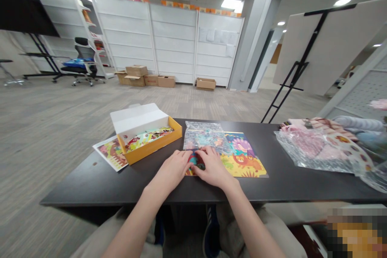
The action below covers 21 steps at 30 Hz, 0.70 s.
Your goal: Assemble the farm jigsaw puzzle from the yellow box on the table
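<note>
Head view. We see a dark tabletop (127, 187) spanning the near scene. On its far left stands a yellow box (157, 144), its white lid (136, 119) raised and printed sheets visible inside. Near the middle lies the animal picture (254, 161), flat, its long axis running left to right and its animals upright as viewed from the near edge. Bubble wrap (199, 131) lies at its far left; a printed card (111, 155) lies left of the box. We judge the box's opening and the picture's laying-out to be done; how much handwork is left, we cannot tell. The left hand (173, 167) and right hand (213, 167) come together over the picture's near left part, fingers curled, a narrow gap between them; whether they pinch anything, we cannot tell.
</note>
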Available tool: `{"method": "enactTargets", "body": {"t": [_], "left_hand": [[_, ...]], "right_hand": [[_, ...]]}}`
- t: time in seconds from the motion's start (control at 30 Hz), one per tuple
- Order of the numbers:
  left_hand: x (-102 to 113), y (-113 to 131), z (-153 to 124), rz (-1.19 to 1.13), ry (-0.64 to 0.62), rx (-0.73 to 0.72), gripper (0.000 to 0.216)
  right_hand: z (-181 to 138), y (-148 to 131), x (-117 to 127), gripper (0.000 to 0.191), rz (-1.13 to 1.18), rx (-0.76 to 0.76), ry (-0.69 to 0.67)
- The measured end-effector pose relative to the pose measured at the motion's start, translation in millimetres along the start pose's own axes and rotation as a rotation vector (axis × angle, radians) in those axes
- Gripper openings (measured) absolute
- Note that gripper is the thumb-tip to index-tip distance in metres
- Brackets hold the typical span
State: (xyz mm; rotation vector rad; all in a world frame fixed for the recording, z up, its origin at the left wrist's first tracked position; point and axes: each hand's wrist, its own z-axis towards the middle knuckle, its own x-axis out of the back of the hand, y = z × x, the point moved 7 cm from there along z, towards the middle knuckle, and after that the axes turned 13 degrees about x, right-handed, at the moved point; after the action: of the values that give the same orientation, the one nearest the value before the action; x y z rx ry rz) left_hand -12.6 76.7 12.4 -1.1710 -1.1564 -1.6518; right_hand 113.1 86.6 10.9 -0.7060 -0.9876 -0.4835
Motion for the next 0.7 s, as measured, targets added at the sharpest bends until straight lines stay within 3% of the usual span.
{"method": "enactTargets", "body": {"t": [0.23, 0.47, 0.7], "left_hand": [[1.0, -1.8, -0.6, -0.021, -0.040, 0.012, 0.028], [-2.3, -9.9, -1.2, -0.143, -0.058, 0.033, 0.049], [9.7, -15.0, -4.8, -0.173, -0.051, 0.048, 0.052]], "right_hand": [[4.9, 13.2, -7.8, 0.031, 0.138, -0.028, -0.019], [6.1, 18.4, -9.5, 0.035, 0.265, -0.076, 0.001], [-1.4, 14.4, 8.5, 0.036, 0.251, 0.011, 0.046]]}}
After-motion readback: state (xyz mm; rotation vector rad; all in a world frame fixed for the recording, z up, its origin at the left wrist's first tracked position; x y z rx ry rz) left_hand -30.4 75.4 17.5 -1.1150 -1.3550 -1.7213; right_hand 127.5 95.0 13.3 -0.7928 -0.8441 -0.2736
